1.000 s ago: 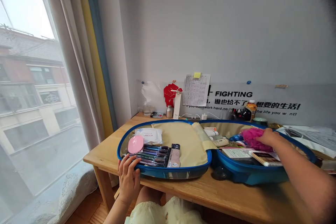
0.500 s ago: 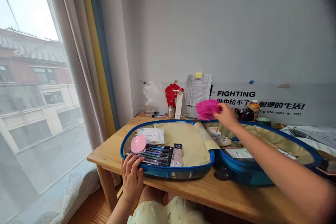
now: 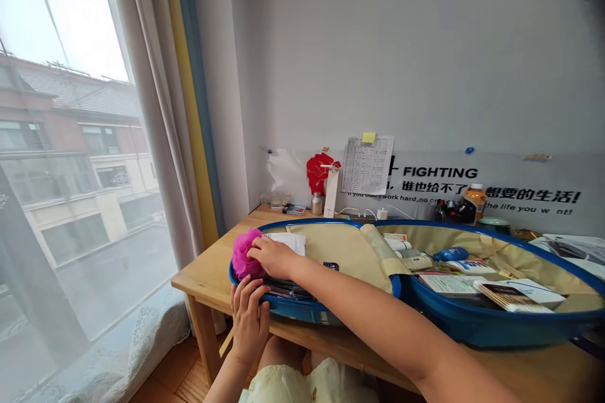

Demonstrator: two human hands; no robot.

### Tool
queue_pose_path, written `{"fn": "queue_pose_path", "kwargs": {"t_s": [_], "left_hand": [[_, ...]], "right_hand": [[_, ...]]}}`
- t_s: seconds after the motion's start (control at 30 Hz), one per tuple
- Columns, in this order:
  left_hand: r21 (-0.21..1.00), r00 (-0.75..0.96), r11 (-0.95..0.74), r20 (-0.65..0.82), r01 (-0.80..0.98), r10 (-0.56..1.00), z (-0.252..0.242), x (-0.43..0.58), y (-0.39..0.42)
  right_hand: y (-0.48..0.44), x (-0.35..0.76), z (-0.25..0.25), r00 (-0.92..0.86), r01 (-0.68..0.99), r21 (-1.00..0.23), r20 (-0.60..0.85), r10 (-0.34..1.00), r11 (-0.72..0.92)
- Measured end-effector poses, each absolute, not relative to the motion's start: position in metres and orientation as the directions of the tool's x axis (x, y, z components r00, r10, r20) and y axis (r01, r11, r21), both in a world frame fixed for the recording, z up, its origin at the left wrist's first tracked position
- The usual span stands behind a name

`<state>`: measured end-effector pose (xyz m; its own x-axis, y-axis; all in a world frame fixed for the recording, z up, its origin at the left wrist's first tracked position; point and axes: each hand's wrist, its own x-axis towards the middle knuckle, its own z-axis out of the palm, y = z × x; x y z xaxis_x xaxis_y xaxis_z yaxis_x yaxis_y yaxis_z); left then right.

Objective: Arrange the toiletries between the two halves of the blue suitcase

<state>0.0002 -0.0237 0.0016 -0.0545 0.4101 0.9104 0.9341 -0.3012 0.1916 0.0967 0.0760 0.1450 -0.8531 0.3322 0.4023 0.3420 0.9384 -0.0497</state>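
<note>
A bright pink mesh bath pouf (image 3: 246,254) is pinched in the fingers of my right hand (image 3: 274,256), at the left end of the open blue suitcase (image 3: 302,311). My left hand (image 3: 250,312) has its fingers hooked over the near left rim of that same half, just below the pouf. Beside my right hand lies a white packet (image 3: 290,242). Dark packaged pens (image 3: 288,288) show partly under my right wrist. The forearm hides much of this half's contents.
The suitcase's right half holds a blue bottle (image 3: 451,254), boxes (image 3: 449,283) and tubes. Behind it on the wooden table (image 3: 212,264) stand an orange-capped bottle (image 3: 475,201), a small jar (image 3: 316,203) and a white upright stand (image 3: 331,192). A window and curtain are at left.
My right hand has carried the pouf from above the suitcase's middle leftward and down to its left end, over the pink round item. My left hand stays on the rim. The view has shifted slightly.
</note>
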Motion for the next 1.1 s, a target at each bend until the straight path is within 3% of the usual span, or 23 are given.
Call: {"fn": "queue_pose_path", "kwargs": {"t_s": [0.17, 0.33, 0.5, 0.67, 0.87, 1.1], "left_hand": [[0.182, -0.044, -0.303, 0.912, 0.936, 0.409, 0.008, 0.004, -0.026], [0.087, 0.071, -0.344, 0.905, 0.935, 0.420, 0.017, 0.014, -0.031], [0.091, 0.104, -0.365, 0.871, 0.926, 0.481, 0.023, 0.012, -0.032], [0.092, 0.131, -0.381, 0.844, 0.920, 0.521, 0.028, 0.001, -0.028], [0.100, 0.133, -0.397, 0.845, 0.912, 0.519, 0.025, -0.016, -0.014], [0.124, 0.103, -0.389, 0.852, 0.913, 0.513, 0.019, -0.044, -0.004]], "right_hand": [[0.080, 0.102, 0.149, -0.890, 0.292, -0.095, 0.336, 0.307, 0.952], [0.078, 0.110, 0.161, -0.864, 0.296, -0.181, 0.369, 0.344, 0.938], [0.084, 0.138, 0.181, -0.824, 0.307, -0.236, 0.419, 0.381, 0.922], [0.117, 0.220, 0.204, -0.685, 0.504, -0.285, 0.442, 0.579, 0.815], [0.145, 0.361, 0.214, -0.391, 0.786, -0.338, 0.376, 0.840, 0.518], [0.122, 0.473, 0.203, -0.279, 0.872, -0.359, 0.197, 0.940, 0.334]]}}
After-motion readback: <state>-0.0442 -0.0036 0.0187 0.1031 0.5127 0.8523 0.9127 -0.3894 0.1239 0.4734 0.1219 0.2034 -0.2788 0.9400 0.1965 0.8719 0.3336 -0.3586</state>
